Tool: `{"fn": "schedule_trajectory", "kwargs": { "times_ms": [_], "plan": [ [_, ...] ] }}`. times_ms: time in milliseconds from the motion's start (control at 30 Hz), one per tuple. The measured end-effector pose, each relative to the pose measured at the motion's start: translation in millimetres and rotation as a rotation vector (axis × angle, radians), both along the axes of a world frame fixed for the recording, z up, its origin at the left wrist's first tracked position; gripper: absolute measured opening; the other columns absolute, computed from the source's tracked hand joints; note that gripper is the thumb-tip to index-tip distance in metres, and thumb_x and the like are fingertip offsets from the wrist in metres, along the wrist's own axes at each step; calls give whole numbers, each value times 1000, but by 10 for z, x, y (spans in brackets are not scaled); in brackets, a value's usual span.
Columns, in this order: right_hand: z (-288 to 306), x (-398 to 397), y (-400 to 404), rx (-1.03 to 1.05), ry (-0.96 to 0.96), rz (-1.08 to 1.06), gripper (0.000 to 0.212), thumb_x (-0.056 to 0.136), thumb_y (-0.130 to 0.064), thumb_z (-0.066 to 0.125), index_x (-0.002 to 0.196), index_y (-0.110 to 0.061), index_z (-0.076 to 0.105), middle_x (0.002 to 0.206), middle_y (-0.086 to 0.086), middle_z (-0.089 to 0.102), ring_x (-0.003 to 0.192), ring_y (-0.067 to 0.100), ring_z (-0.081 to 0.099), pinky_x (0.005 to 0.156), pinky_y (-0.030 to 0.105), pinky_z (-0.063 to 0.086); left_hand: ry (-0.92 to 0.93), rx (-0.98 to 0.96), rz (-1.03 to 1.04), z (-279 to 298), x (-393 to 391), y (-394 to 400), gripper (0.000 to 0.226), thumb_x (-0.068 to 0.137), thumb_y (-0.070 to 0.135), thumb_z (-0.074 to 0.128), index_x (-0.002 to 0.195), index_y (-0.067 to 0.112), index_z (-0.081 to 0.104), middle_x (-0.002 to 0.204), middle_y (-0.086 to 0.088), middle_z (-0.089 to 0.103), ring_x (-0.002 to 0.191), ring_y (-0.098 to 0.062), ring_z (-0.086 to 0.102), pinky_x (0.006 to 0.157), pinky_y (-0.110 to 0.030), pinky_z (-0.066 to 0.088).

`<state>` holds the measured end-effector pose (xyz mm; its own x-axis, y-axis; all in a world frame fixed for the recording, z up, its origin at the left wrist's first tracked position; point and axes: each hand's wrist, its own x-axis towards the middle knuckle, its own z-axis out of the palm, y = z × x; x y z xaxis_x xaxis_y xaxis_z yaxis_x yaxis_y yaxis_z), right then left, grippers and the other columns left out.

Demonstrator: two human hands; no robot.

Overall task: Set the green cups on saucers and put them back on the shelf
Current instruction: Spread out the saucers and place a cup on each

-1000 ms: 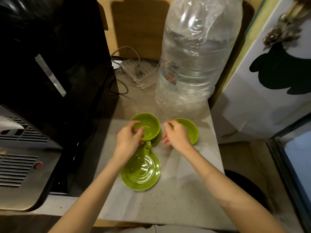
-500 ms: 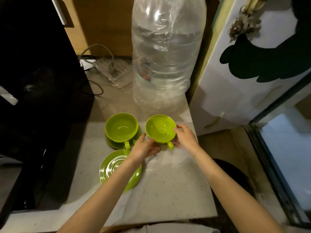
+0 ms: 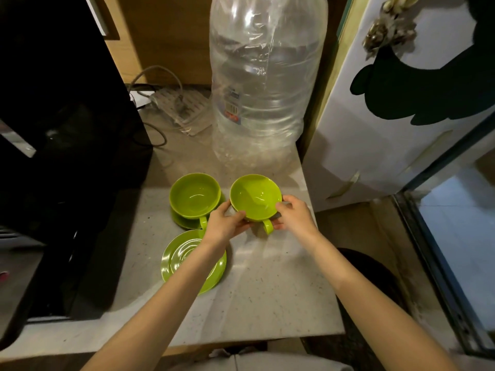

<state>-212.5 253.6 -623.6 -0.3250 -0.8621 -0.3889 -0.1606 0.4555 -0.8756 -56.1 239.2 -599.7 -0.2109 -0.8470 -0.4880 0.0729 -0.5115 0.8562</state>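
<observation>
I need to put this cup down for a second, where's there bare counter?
Bare grey counter lies near its front edge, right of the empty green saucer, below both hands. The back is crowded: the big clear plastic bottle, power strip, and the green cup on its saucer beside the cup you hold.

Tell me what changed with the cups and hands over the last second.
Both hands left the cup on its saucer and took the second cup: the left hand and right hand now grip its sides, handle toward the person. Whether it is lifted off the counter is unclear. The empty saucer and the big water bottle stayed in place.
</observation>
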Motion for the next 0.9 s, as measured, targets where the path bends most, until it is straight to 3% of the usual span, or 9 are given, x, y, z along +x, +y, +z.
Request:
{"fn": "schedule_trajectory", "kwargs": {
  "times_ms": [167,300,400,533,700,833,900],
  "plan": [
    [282,225,123,-150,-28,105,23,93,-11,46,113,-10,57,98,16,63,77,32,66,62,35,58,19,-119,70,255,311,239,50,85,5,56,133,5,41,99,-25,64,67,-20,68,68,-25,57],
    [389,506,185,-216,-44,204,16,92,-13,49,96,-23,59,88,11,63,68,30,64,60,33,55,40,-151,186,378,595,485,48,85,5,56,131,6,40,89,-18,67,61,-13,71,67,-22,58],
    [374,710,235,-225,-47,248,18,91,-14,51,90,-29,61,84,8,63,71,30,65,60,34,55,16,-163,237,429,786,648,50,85,4,56,132,7,39,93,-21,67,60,-10,70,67,-21,58],
    [268,943,317,-207,-29,316,14,85,-23,55,90,-34,63,85,8,67,79,36,69,69,45,59,2,-142,309,389,1029,864,55,85,4,55,136,8,36,94,-19,68,63,-10,71,70,-23,57],
    [78,1159,435,-160,18,402,16,86,-18,56,98,-22,65,78,8,65,70,26,62,71,49,58,3,-73,354,183,1256,1075,56,86,4,53,138,8,32,67,2,74,62,-11,71,62,-18,57],
    [-39,1198,517,-89,91,430,26,87,-21,53,107,-8,64,87,23,68,74,32,65,74,52,56,-15,-40,348,47,1270,1133,56,86,3,52,138,7,33,65,-1,73,61,-10,70,60,-18,57],
    [-56,1185,548,-75,119,440,28,88,-21,52,110,-7,63,91,24,68,82,38,66,76,51,56,-18,-15,345,-3,1236,1156,55,86,3,51,138,7,33,80,-13,72,61,-9,70,60,-18,57]
  ]
}}
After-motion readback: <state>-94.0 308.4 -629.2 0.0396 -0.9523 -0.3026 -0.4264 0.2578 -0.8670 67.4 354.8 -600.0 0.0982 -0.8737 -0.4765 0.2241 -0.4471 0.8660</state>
